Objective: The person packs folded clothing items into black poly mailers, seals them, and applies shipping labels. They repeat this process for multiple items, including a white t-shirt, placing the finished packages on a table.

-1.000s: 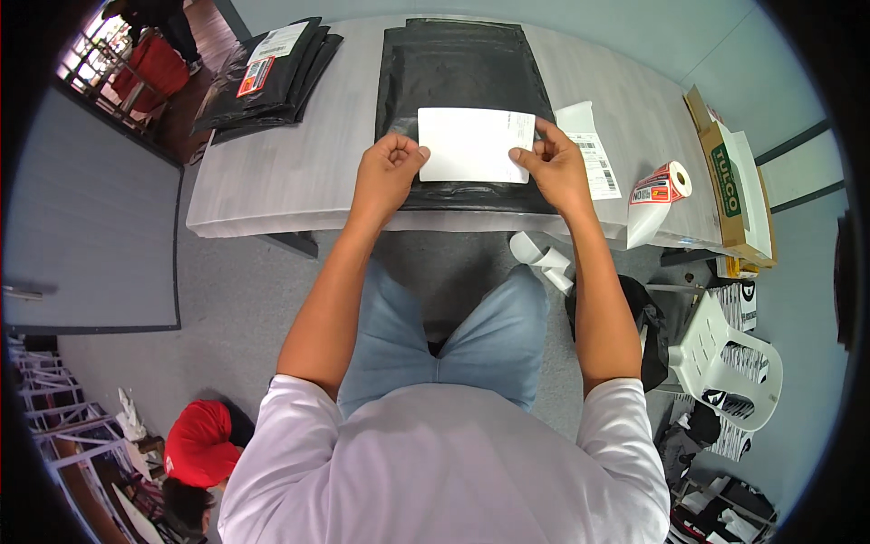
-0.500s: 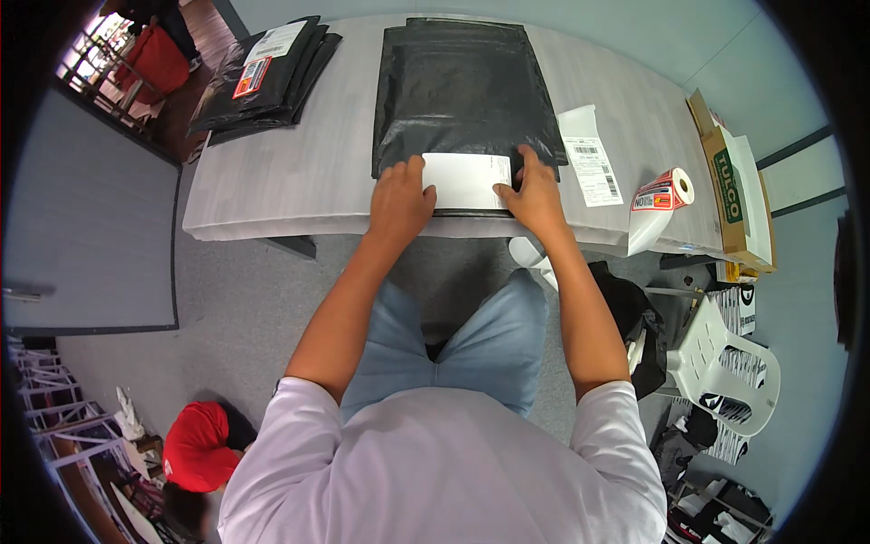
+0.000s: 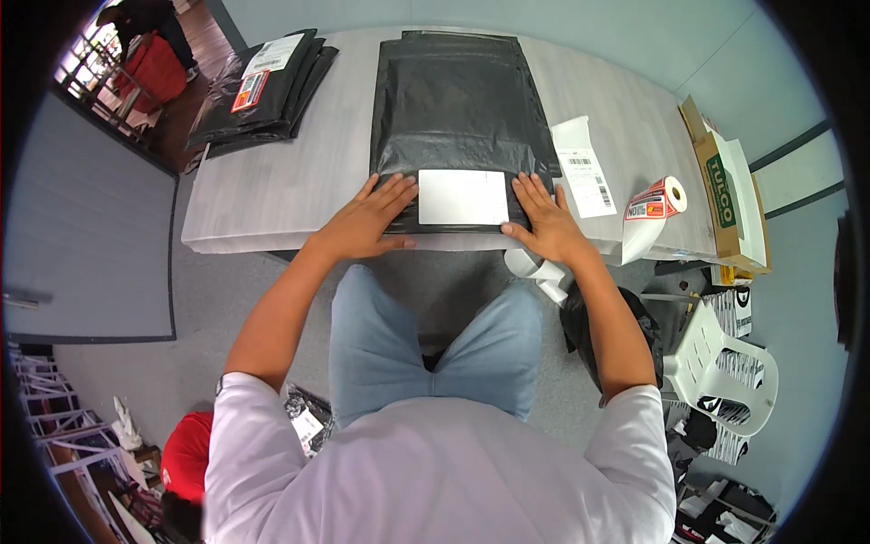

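Fingers first: our left hand (image 3: 367, 220) and right hand (image 3: 548, 225) are palm-down, fingers stretched out, thumbs splayed off, nothing pinched. Left fingertips sit right at the left edge of the white label (image 3: 463, 197), right ones just beside its right edge; can't tell if either overlaps it.

Label lies flat on the near end of the black mailer bag (image 3: 458, 100), long side roughly parallel to the table edge. Can't tell from here if it's stuck down.

Looks like a press-and-smooth step. To do it well, we keep both palms level, load both sides evenly, and work film wrinkles outward from the label, not under it. Near edge is close to the table (image 3: 340, 172) rim, so we go light with the thumbs there.

Further out: printed slip (image 3: 584, 172) just right of the bag, sticker roll (image 3: 654, 201) beyond it, bag stack (image 3: 272, 100) well left.
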Action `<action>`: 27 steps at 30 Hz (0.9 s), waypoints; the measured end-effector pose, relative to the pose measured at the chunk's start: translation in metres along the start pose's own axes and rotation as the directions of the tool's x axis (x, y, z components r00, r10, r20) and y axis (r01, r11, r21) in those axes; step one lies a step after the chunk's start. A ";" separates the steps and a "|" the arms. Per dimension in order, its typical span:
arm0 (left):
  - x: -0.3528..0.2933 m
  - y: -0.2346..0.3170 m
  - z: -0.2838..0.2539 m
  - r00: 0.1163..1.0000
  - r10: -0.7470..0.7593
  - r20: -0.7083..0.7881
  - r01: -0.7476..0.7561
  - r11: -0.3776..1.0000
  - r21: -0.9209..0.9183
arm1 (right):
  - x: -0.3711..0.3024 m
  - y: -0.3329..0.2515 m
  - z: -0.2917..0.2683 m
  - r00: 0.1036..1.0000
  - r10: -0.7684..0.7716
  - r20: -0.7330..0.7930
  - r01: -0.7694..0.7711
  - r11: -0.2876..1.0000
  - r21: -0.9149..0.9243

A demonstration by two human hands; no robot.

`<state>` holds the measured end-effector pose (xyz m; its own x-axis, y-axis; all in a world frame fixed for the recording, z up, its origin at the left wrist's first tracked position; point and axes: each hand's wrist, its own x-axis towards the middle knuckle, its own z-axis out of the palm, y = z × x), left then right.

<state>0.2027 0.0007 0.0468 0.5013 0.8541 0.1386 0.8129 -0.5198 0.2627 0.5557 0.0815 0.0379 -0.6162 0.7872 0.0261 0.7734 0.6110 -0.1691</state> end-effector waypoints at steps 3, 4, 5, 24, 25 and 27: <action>-0.010 0.001 -0.008 0.993 0.119 -0.027 -0.118 0.993 0.027 | -0.008 -0.025 -0.028 0.993 -0.116 -0.038 0.119 0.988 0.098; -0.012 0.001 -0.004 0.992 0.094 -0.087 -0.099 0.993 -0.056 | -0.008 -0.031 -0.025 0.982 -0.153 -0.108 0.171 0.968 0.184; -0.013 0.000 0.001 0.988 0.063 -0.143 -0.084 0.987 -0.140 | -0.009 -0.027 -0.019 0.980 -0.172 -0.103 0.190 0.961 0.199; -0.022 -0.013 -0.008 0.929 -0.315 -0.194 0.222 0.894 -0.389 | -0.014 0.013 -0.012 0.976 0.187 -0.113 -0.044 0.673 0.738; -0.025 -0.010 -0.007 0.924 -0.280 -0.262 0.163 0.906 -0.391 | -0.016 0.011 -0.012 0.976 0.185 -0.119 -0.035 0.665 0.746; -0.032 -0.005 -0.003 0.895 -0.210 -0.394 0.049 0.923 -0.382 | -0.018 0.011 -0.011 0.975 0.153 -0.162 0.016 0.677 0.736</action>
<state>0.1812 -0.0241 0.0442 0.1605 0.8810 0.4451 0.6613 -0.4308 0.6141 0.5774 0.0747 0.0468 -0.4585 0.8743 0.1595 0.4039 0.3649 -0.8389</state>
